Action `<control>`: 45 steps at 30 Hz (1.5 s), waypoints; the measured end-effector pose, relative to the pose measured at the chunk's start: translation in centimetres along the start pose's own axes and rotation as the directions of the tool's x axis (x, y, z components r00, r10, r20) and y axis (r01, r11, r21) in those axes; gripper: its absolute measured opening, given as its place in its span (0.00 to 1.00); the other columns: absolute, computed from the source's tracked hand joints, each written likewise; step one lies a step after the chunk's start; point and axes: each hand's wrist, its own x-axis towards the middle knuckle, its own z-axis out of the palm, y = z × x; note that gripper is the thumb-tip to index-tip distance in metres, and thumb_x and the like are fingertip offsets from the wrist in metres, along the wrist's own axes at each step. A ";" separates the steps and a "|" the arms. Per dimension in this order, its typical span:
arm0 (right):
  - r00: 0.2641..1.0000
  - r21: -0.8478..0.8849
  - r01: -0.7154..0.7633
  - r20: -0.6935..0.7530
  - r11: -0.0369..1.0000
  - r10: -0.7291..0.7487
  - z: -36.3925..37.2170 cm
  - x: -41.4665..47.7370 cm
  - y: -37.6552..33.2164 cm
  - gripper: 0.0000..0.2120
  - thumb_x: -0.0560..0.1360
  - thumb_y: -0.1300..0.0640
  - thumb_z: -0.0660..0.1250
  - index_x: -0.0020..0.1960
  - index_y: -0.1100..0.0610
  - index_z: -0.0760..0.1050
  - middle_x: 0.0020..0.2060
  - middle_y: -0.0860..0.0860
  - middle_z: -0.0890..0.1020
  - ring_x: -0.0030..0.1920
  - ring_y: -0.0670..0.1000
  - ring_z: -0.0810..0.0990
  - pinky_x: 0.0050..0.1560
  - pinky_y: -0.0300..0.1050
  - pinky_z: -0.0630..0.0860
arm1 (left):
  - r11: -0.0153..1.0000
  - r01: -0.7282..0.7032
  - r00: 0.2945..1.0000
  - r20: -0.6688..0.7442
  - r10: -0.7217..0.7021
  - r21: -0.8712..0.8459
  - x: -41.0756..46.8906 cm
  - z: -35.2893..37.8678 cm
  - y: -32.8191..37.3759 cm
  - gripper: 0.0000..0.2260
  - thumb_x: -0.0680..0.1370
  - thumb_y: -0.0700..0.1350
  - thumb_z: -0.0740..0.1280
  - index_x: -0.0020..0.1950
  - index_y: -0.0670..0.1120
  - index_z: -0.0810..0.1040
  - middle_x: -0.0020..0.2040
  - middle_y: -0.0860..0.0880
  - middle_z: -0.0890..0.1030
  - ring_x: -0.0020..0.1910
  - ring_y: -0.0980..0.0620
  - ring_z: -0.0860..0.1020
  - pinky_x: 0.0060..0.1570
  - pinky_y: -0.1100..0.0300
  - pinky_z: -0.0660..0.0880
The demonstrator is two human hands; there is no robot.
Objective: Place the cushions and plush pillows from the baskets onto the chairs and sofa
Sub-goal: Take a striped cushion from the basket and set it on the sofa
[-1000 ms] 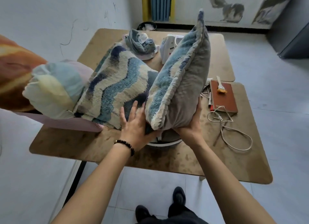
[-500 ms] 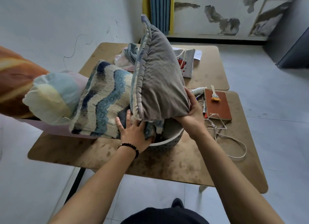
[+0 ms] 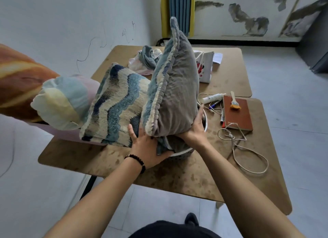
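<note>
A grey-backed cushion (image 3: 177, 88) with a blue wavy front stands upright on one corner over a white perforated basket (image 3: 179, 155) on the wooden table (image 3: 110, 163). My right hand (image 3: 194, 131) grips its lower right side. My left hand (image 3: 147, 147) presses against its lower left edge and the fabric in the basket. A second wavy blue-and-cream cushion (image 3: 117, 108) leans to the left beside it. Further left lie a pastel shell-shaped plush pillow (image 3: 60, 102) and an orange striped pillow (image 3: 19, 83) in a pink basket (image 3: 67, 133).
On the table to the right lie a brown notebook (image 3: 237, 117) with a small brush (image 3: 234, 103), pens, a white tube and a looped cord (image 3: 248, 154). Behind are a crumpled cloth (image 3: 149, 58) and a white drawstring bag (image 3: 205, 67). A white wall runs along the left.
The grey cushion has turned so its plain grey back faces me, and it has settled lower toward the basket. My left hand slid under its lower edge.
</note>
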 end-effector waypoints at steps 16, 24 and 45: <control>0.996 0.550 -0.061 -0.025 0.833 0.089 -3.8 -0.1 -3.7 0.13 0.75 0.74 0.69 0.51 0.57 0.78 0.42 0.50 0.85 0.40 0.43 0.85 0.40 0.36 0.82 | 0.992 -0.107 0.982 0.164 0.095 0.064 0.8 0.4 4.2 0.27 0.84 0.65 0.44 0.72 0.56 0.74 0.80 0.49 0.62 0.82 0.40 0.50 0.68 0.20 0.36; 0.985 0.477 0.170 -0.102 0.862 -0.137 -6.4 -1.1 -9.3 0.16 0.61 0.61 0.76 0.47 0.59 0.79 0.33 0.42 0.85 0.36 0.38 0.81 0.39 0.35 0.78 | 0.982 -0.167 0.975 0.164 0.151 0.087 2.0 0.4 3.7 0.29 0.84 0.65 0.43 0.79 0.54 0.67 0.82 0.49 0.58 0.83 0.43 0.46 0.67 0.19 0.35; 0.964 0.797 0.261 -0.180 0.545 -0.197 -15.3 -5.5 -12.9 0.14 0.64 0.46 0.76 0.44 0.52 0.89 0.46 0.49 0.89 0.47 0.47 0.88 0.44 0.39 0.82 | -0.030 -0.302 0.953 -0.302 -0.022 -0.953 7.2 -17.3 4.9 0.20 0.84 0.63 0.51 0.69 0.56 0.72 0.63 0.57 0.77 0.53 0.74 0.77 0.66 0.65 0.70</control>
